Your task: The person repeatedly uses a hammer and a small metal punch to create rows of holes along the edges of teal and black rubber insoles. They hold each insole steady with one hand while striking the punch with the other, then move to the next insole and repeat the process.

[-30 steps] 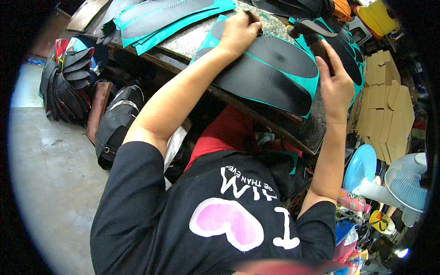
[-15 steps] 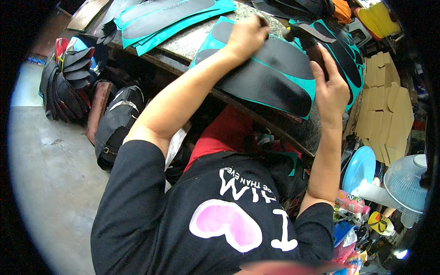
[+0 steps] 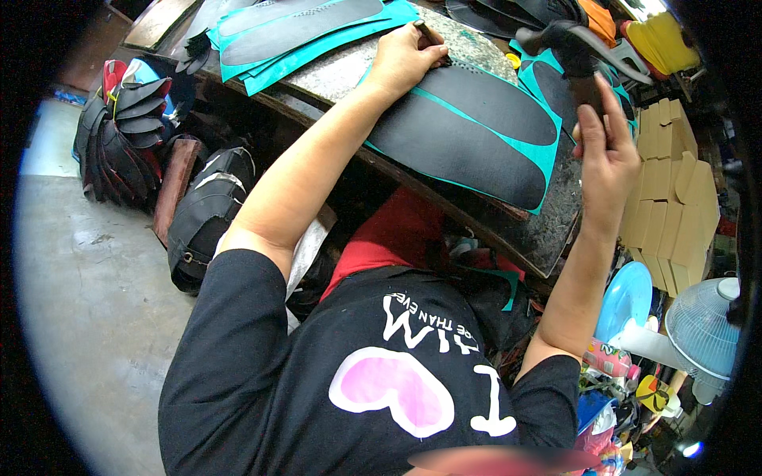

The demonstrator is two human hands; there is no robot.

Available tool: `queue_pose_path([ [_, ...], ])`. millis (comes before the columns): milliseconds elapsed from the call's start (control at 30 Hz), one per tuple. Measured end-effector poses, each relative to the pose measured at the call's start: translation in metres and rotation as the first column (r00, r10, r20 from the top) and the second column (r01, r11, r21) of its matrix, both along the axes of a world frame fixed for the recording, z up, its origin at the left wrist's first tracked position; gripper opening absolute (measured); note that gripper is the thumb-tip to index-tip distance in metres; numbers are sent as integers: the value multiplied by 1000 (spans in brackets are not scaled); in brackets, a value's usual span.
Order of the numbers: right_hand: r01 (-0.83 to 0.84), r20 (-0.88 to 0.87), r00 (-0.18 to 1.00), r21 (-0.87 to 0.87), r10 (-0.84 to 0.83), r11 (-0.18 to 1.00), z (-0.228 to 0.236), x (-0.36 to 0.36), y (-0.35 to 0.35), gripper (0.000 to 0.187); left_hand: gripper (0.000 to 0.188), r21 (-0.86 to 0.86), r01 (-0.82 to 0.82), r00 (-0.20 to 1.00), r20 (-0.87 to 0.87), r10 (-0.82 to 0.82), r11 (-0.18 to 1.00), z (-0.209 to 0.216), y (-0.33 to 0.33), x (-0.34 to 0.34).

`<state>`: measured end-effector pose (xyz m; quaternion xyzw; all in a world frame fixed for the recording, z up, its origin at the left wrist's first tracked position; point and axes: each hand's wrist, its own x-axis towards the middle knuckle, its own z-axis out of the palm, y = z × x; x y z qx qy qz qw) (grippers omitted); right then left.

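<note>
A teal sheet with black sole-shaped pieces (image 3: 468, 151) lies flat on the worktable. My left hand (image 3: 401, 59) rests at its far edge, fingers pinched round a short dark punch (image 3: 429, 33). The punch stands tilted, and its lower tip is hard to make out beside the fingers. Small dots or holes show on the black piece near that tip. To the right, my right hand (image 3: 608, 159) grips the handle of a hammer (image 3: 583, 55), held up above the sheet's right side. The hammer's dark head covers part of another teal sheet with black shapes (image 3: 548, 82).
A stack of similar teal sheets (image 3: 266, 75) sits at the table's far left. Bundled black pieces (image 3: 127, 139) stand beyond the table's left end. Folded cardboard (image 3: 663, 198), a blue stool-like round thing (image 3: 623, 297) and a fan (image 3: 702, 329) are at the right.
My right hand and the hammer have moved right, away from the punch. My left hand has shifted slightly left, still pinching the punch. The whole view has shifted a little.
</note>
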<state>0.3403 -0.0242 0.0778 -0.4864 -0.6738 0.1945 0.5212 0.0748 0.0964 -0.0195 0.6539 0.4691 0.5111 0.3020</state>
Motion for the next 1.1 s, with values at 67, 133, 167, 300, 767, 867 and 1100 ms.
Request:
queue_pose_path([
  [67, -12, -3, 1000, 160, 13, 987, 12, -5, -6, 41, 17, 133, -47, 975, -207, 75, 990, 4, -4, 2],
  [133, 46, -91, 996, 226, -26, 973, 13, -14, -9, 41, 18, 363, -30, 908, -381, 177, 931, 8, -8, 11],
  [167, 58, 15, 998, 331, -67, 942, 7, -21, -5, 42, 17, 442, 4, 875, -436, 212, 897, 8, -10, 17],
  [300, 147, 450, 870, 150, -200, 978, -28, -28, 8, 40, 18, 427, -86, 836, -461, 299, 900, 3, -10, 26],
  [767, 1, 367, 919, 365, -144, 931, -13, -31, 10, 40, 18, 446, 80, 813, -547, 201, 891, 6, -9, 33],
  [867, 270, 397, 877, 58, -271, 961, -31, -17, 11, 39, 12, 463, -103, 887, -358, 292, 881, 1, -7, 34],
  [1100, 90, 22, 995, 198, -96, 976, 9, 1, -6, 37, 15, 118, -48, 996, -69, 57, 992, -1, 3, 25],
])
